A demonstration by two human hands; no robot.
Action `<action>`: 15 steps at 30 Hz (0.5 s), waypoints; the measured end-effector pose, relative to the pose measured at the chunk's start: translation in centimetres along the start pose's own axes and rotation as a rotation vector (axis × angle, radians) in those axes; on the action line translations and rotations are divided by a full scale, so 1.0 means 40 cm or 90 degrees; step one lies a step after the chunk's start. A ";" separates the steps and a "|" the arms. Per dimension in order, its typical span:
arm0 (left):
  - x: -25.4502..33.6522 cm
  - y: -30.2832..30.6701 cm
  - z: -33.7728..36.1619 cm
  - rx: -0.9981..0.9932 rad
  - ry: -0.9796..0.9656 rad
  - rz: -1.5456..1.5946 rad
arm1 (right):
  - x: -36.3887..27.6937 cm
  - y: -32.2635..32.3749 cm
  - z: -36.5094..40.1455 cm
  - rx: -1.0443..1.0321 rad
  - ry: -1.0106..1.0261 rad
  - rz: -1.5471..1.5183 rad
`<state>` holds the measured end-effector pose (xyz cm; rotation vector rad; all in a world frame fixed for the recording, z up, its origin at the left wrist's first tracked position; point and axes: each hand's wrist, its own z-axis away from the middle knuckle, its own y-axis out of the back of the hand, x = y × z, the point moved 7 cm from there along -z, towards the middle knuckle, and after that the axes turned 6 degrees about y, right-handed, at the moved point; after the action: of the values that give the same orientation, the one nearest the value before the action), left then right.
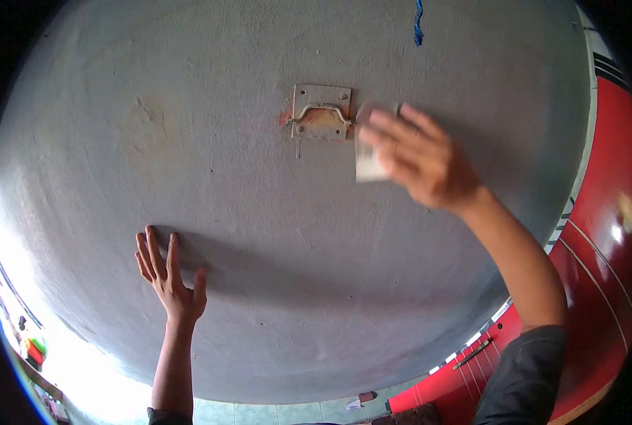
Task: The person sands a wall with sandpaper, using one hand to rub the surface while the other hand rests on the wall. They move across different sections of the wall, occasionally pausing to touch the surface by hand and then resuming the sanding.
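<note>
My right hand, smeared by motion, holds a pale piece of sandpaper against a large grey panel. The sandpaper's upper part is blurred and partly under the fingers. Just left of it, a metal plate with a bent wire handle is fixed to the panel, with rust and reddish stains around it. Lower down on the left, my left hand rests on the panel with its fingers spread, holding nothing.
A frayed blue rope hangs at the top. Red panels with pale lines curve along the right side. Light green floor tiles show below the panel's bottom edge, and small colourful items lie at the far left.
</note>
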<state>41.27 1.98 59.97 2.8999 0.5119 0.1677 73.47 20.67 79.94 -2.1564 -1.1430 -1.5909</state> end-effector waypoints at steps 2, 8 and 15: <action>0.005 0.008 0.000 0.003 -0.001 -0.004 | 0.010 0.011 0.005 0.006 0.022 0.013; 0.007 -0.003 0.026 -0.008 0.000 -0.006 | 0.149 0.029 -0.010 0.077 -0.123 0.129; 0.000 0.005 0.028 -0.024 -0.002 0.022 | -0.033 -0.007 0.016 -0.012 0.068 0.033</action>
<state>41.50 1.63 58.93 2.8734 0.4532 0.1761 73.58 20.64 78.47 -2.0665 -1.0360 -1.6793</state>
